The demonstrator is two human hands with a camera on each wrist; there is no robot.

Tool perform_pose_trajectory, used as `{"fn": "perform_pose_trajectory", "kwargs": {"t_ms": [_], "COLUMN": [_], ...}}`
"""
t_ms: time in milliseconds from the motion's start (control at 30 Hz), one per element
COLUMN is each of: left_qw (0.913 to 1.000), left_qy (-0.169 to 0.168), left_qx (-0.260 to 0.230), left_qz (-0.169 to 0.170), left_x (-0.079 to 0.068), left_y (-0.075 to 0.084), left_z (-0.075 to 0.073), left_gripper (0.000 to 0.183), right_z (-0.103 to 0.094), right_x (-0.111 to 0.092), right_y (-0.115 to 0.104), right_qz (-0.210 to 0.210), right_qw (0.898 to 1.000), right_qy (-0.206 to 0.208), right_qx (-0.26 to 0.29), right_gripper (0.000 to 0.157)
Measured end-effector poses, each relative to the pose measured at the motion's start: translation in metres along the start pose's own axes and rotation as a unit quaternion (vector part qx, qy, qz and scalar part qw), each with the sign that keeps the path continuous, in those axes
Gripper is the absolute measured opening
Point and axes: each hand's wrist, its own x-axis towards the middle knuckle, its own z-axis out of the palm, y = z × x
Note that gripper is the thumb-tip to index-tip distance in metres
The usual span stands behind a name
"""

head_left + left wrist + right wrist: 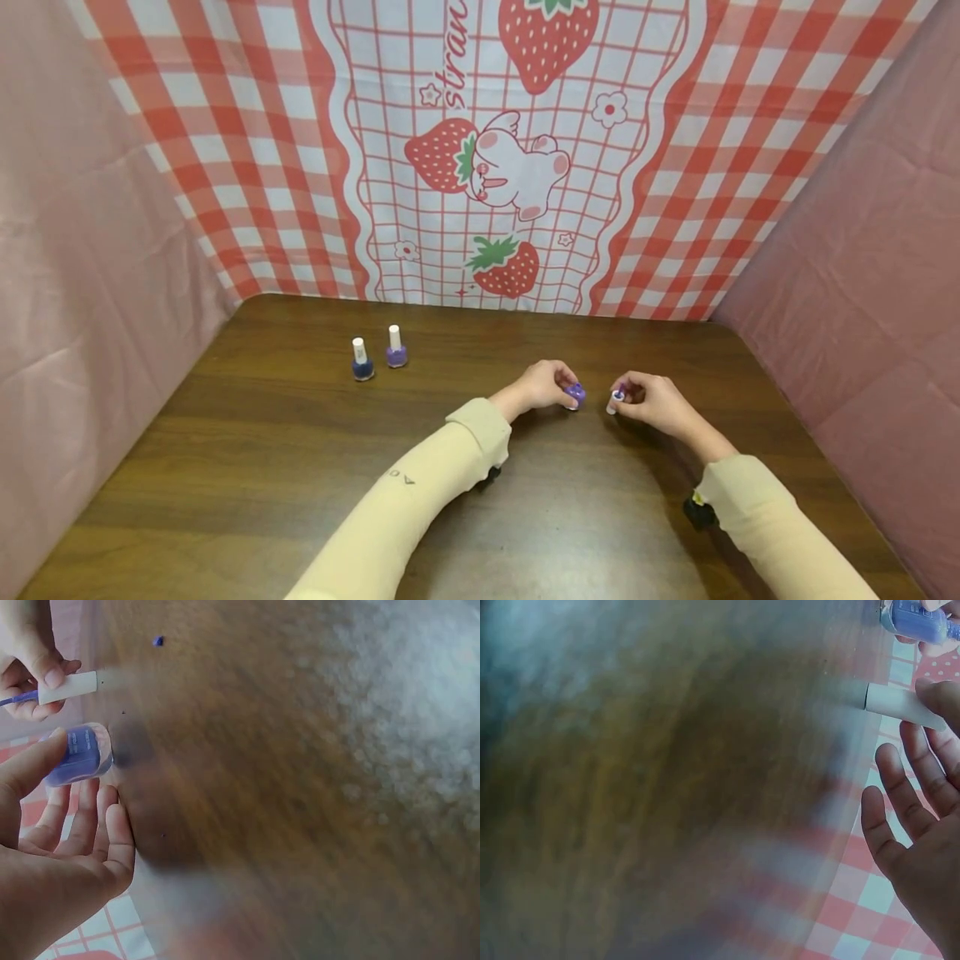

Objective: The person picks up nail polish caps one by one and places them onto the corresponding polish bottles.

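Observation:
My left hand (545, 385) pinches a small purple nail polish bottle (576, 395) between thumb and fingers. The bottle has no cap on it, and in the left wrist view its clear glass base (103, 746) points toward the table. To the right, my right hand (657, 402) pinches the white nail polish cap (900, 703) between thumb and fingertips. A purple-coated brush stem (21, 698) sticks out of that cap, pointing away from the table. Bottle and cap are a short gap apart, close over the tabletop.
Two capped bottles stand upright at the back left of the wooden table (300, 467): a dark blue nail polish (363, 369) and a purple nail polish (397, 357). A small dark blue speck (157, 641) lies on the wood. A strawberry-print cloth (420, 208) hangs behind; pink cloths flank both sides.

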Motion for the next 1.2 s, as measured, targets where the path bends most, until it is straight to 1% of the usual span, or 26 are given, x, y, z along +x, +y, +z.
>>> {"fn": "perform_pose_trajectory", "kwargs": {"t_ms": [133,333,567,733,933,1033,1200], "left_qw": [0.9995,0.9976,0.9972,0.9976,0.9983,0.9983,0.9978], "left_qy": [0.012,0.02,0.02,0.021,0.023,0.029,0.034], "left_qx": [0.028,0.067,0.071,0.066,0.049,0.042,0.046], "left_qz": [0.002,0.005,0.006,0.009,0.022,0.026,0.033], "left_x": [0.001,0.001,0.001,-0.001,-0.008,-0.012,-0.021], "left_y": [0.001,0.002,0.002,0.002,0.008,0.012,0.021], "left_z": [0.002,0.003,0.003,0.001,-0.008,-0.016,-0.029], "left_gripper": [0.03,0.028,0.028,0.027,0.026,0.025,0.026], "right_z": [0.0,0.0,0.0,-0.005,-0.013,-0.018,-0.027], "right_x": [-0.001,-0.002,0.0,0.001,0.005,0.008,0.011], "right_y": [0.002,0.002,0.001,-0.005,-0.01,-0.013,-0.021], "right_qz": [0.002,0.0,0.002,0.002,-0.005,-0.007,0.003], "right_qw": [1.0,1.0,1.0,1.0,1.0,1.0,1.0], "right_qy": [-0.008,-0.011,-0.021,-0.024,-0.024,-0.02,-0.015], "right_qx": [0.0,0.0,0.002,-0.002,-0.009,-0.02,-0.027], "right_gripper": [0.02,0.019,0.019,0.018,0.019,0.018,0.018]}}
